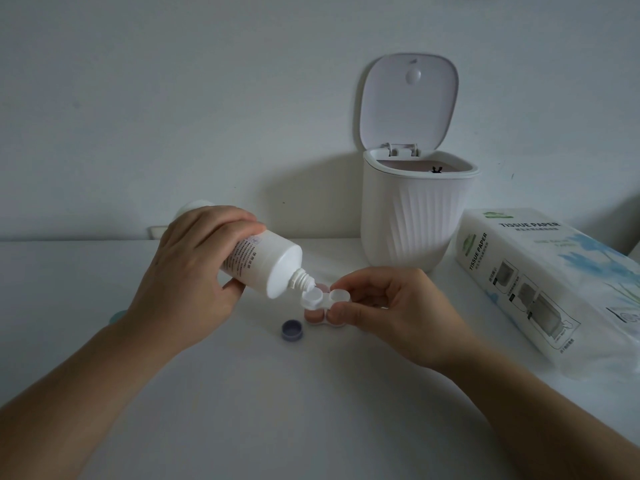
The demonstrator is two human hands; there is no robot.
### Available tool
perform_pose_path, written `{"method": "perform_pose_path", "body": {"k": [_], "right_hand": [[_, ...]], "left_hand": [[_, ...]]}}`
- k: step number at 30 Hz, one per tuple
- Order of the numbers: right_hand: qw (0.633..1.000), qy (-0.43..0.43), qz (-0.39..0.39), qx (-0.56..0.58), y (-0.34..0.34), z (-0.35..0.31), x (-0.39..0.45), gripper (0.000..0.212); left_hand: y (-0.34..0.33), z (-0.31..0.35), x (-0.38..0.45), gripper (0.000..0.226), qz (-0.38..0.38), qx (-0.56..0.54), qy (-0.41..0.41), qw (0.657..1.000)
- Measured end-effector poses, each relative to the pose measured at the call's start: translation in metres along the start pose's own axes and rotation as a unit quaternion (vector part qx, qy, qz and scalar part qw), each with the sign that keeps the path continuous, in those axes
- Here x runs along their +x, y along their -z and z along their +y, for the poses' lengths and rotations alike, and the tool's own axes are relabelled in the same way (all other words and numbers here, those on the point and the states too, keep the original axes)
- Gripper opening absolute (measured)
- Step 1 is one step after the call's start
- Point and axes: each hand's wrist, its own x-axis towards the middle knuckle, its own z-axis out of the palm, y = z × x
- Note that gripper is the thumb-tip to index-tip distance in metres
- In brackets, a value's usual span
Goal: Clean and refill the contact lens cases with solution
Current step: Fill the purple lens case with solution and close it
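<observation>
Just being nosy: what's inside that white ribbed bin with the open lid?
Inside the white ribbed bin only a pinkish inner rim and a small black mark near its far edge show; the rim hides anything deeper.

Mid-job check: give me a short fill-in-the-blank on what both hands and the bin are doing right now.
1. The left hand holds the white ____ tilted, nozzle down.
2. The right hand pinches the white lens case under the ____.
3. The bin behind stands with its lid ____.
4. The purple cap lies on the ____.

Missing words: bottle; nozzle; open; table
</observation>
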Motion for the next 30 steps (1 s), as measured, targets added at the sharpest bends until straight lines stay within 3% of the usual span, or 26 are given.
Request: {"method": "perform_pose_path", "body": {"k": [22, 30], "right_hand": [[1.000, 0.011, 0.005, 0.010, -0.0001, 0.0042, 0.0017, 0.014], [1.000, 0.026, 0.003, 0.006, 0.0034, 0.0072, 0.0038, 0.013]], "left_hand": [[-0.0011, -0.0001, -0.0004, 0.063, 0.004, -0.001, -0.005, 1.000], [-0.0011, 0.0020, -0.0019, 0.067, 0.002, -0.030, 0.037, 0.999]]}}
